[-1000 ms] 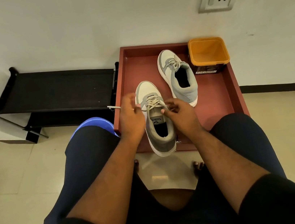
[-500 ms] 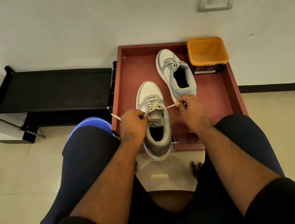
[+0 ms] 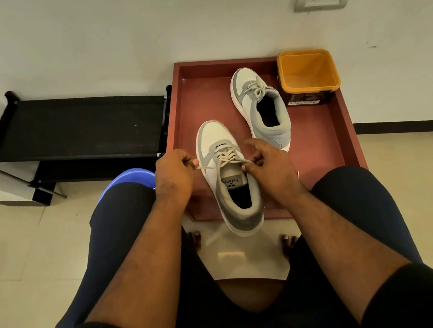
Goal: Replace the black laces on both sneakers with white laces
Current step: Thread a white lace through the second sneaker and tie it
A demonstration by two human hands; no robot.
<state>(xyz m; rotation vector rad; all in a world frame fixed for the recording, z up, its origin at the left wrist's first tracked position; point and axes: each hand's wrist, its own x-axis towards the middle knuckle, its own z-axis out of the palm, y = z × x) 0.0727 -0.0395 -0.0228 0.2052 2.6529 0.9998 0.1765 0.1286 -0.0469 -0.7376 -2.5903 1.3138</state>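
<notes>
We see both hands closer to the near sneaker (image 3: 230, 178) than half a second ago, when they pulled the white lace (image 3: 226, 159) out wide to each side. Now the left hand (image 3: 173, 174) has its grip curled tight on one lace end at the shoe's left edge, and the right hand (image 3: 267, 160) pinches the other end just right of the tongue. The sneaker lies with its heel overhanging the front rim of the red tray (image 3: 321, 149); the tongue label seems to read "Velart", partly hidden. The far sneaker (image 3: 260, 107), also white-laced, lies as before beside the orange tub (image 3: 308, 73), whose dark label is too small to read. A black rack (image 3: 74, 128) stands left of the tray.
</notes>
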